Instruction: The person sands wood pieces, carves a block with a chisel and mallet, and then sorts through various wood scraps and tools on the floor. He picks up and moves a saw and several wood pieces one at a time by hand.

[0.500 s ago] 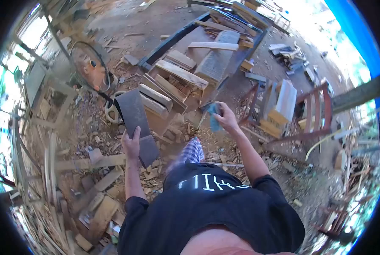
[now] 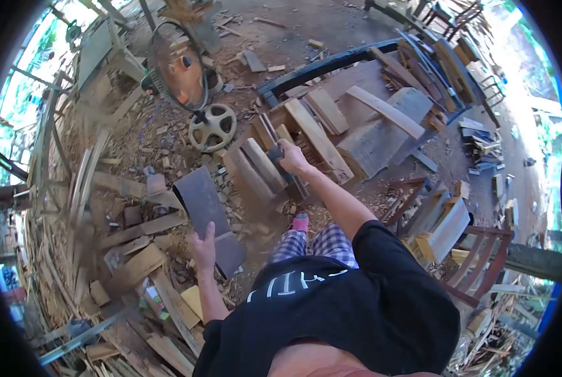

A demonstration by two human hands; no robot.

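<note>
My left hand [image 2: 204,249] grips a dark, flat, curved board [image 2: 204,210] by its edge and holds it out over the littered ground. My right hand [image 2: 291,159] reaches forward to a stack of wooden planks [image 2: 259,163], closed on a small dark blue-grey object [image 2: 277,156] that rests against the planks. What that object is cannot be made out. A foot in a pink sandal [image 2: 300,222] stands below, on wood chips.
An orange standing fan [image 2: 175,69] with a round base [image 2: 212,127] stands at the upper left. A dark metal frame [image 2: 321,66] holds planks ahead. Wooden chair frames [image 2: 475,251] stand at the right. Offcuts and scrap boards [image 2: 136,264] cover the ground at the left.
The view has swung left and forward. My right hand has moved from mid-air down to the plank stack. My left hand still holds the dark board.
</note>
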